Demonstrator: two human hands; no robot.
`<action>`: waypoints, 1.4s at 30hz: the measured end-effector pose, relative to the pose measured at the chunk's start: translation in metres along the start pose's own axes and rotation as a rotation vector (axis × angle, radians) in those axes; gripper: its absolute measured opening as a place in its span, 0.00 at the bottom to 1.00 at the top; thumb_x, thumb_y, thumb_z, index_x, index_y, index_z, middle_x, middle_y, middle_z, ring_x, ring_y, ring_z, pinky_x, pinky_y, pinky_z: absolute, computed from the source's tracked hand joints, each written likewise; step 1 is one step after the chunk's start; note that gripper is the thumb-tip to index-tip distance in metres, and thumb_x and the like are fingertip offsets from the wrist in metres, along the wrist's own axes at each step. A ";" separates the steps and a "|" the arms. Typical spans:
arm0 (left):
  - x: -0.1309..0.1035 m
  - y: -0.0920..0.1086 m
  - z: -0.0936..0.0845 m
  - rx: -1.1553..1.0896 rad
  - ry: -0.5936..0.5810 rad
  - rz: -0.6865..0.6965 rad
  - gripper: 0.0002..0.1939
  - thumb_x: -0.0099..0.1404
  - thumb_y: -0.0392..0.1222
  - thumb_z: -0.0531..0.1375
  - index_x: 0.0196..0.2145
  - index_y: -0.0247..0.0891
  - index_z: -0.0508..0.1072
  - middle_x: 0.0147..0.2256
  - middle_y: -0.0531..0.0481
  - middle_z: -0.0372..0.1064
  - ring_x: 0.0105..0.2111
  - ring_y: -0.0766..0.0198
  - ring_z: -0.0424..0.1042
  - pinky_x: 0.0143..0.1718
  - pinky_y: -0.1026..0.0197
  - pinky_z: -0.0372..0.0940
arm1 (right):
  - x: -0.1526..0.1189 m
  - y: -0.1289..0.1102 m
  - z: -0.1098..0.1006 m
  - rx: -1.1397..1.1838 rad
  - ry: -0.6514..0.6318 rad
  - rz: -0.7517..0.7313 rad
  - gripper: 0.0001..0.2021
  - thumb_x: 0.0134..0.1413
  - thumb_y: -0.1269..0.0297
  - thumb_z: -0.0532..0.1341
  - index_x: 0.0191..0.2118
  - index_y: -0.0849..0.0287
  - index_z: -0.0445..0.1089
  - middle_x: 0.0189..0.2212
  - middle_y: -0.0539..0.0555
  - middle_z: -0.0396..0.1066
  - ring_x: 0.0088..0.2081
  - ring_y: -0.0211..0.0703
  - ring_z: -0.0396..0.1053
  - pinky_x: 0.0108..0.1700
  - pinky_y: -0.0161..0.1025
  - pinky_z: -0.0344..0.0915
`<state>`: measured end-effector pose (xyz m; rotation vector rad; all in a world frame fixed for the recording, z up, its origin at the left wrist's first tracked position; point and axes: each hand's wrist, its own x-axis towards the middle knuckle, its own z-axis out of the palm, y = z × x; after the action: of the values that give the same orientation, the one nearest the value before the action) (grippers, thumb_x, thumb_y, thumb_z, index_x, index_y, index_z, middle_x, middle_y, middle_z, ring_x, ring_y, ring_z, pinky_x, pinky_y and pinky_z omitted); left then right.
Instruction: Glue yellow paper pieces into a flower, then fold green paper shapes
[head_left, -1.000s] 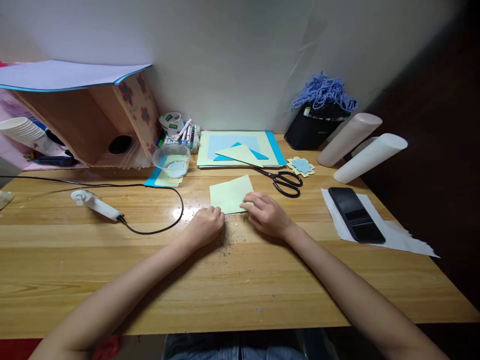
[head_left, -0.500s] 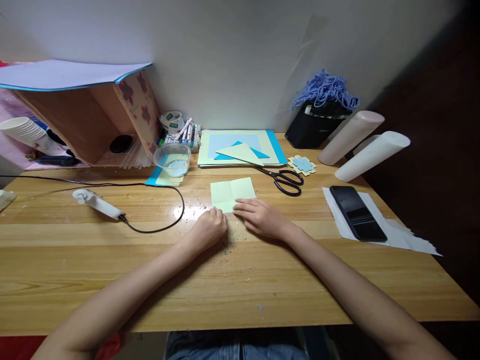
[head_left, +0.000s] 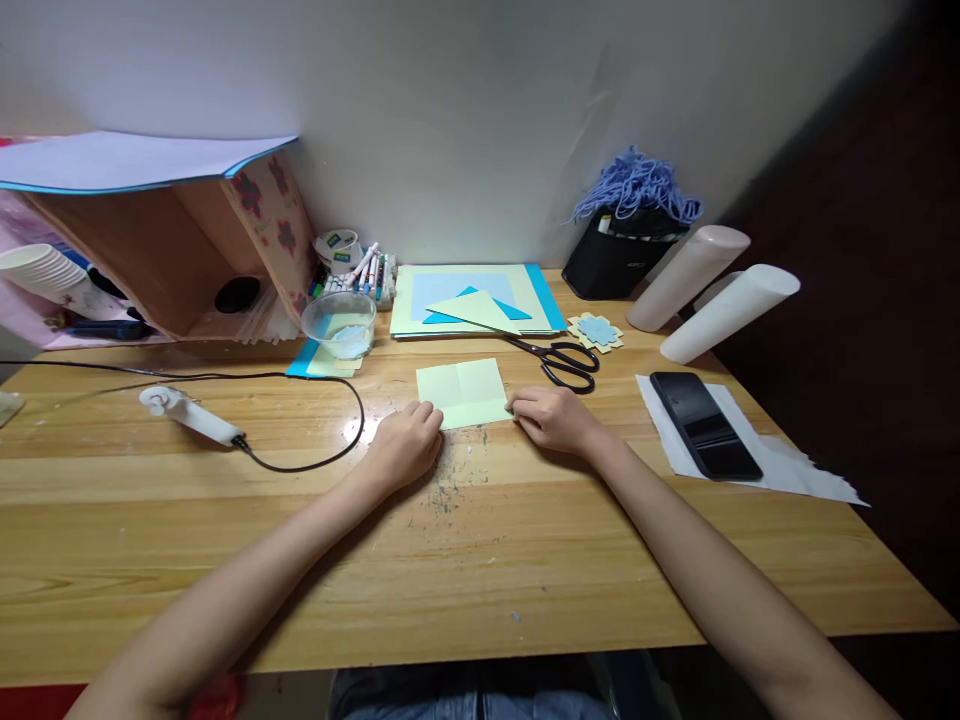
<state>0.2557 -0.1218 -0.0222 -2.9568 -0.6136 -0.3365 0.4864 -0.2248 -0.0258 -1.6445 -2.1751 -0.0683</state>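
Observation:
A pale yellow-green paper (head_left: 463, 392) with crease lines lies on the wooden table between the hands. At its lower left corner is my left hand (head_left: 407, 440), its fingers curled closed on the paper's edge. My right hand (head_left: 551, 418) pinches the lower right corner, thumb and fingers together. Beyond the paper, black-handled scissors (head_left: 551, 355) rest with their blades under a yellow paper triangle (head_left: 480, 308), which lies on a stack of coloured sheets (head_left: 409, 300). A layered paper flower (head_left: 597, 331) is right of the stack.
A clear bowl (head_left: 339, 322), markers (head_left: 367, 272) and a pink box (head_left: 277, 230) stand back left. A white glue gun (head_left: 193, 415) with a black cord lies left. At right are a phone (head_left: 705, 425), white rolls (head_left: 731, 312) and a black holder (head_left: 624, 255).
My right hand has moved right, off the paper's middle to its lower right corner. My left hand has shifted slightly left and up onto the lower left corner. The camera view has shifted slightly.

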 end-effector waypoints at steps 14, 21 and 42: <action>0.003 -0.013 0.006 -0.454 0.060 -0.043 0.10 0.62 0.45 0.50 0.34 0.37 0.68 0.33 0.48 0.61 0.33 0.64 0.63 0.32 0.62 0.59 | 0.005 0.001 0.010 0.124 0.047 -0.003 0.06 0.52 0.68 0.54 0.32 0.58 0.68 0.31 0.56 0.69 0.35 0.43 0.64 0.37 0.40 0.61; 0.001 -0.014 0.010 -0.542 0.417 -0.091 0.17 0.59 0.40 0.54 0.46 0.37 0.56 0.37 0.46 0.61 0.35 0.62 0.63 0.36 0.58 0.61 | 0.012 -0.010 0.009 0.635 0.344 0.321 0.06 0.55 0.63 0.52 0.33 0.57 0.64 0.30 0.52 0.67 0.34 0.40 0.65 0.37 0.38 0.62; 0.005 -0.005 0.000 -0.419 -0.060 0.265 0.18 0.63 0.40 0.46 0.49 0.42 0.64 0.51 0.48 0.62 0.52 0.60 0.59 0.57 0.46 0.43 | 0.014 -0.014 0.030 0.751 0.202 0.696 0.21 0.41 0.59 0.62 0.44 0.57 0.62 0.27 0.49 0.67 0.27 0.38 0.65 0.27 0.35 0.62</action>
<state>0.2582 -0.1157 -0.0204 -3.4016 -0.1612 -0.3932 0.4614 -0.2082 -0.0456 -1.7006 -1.1485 0.6609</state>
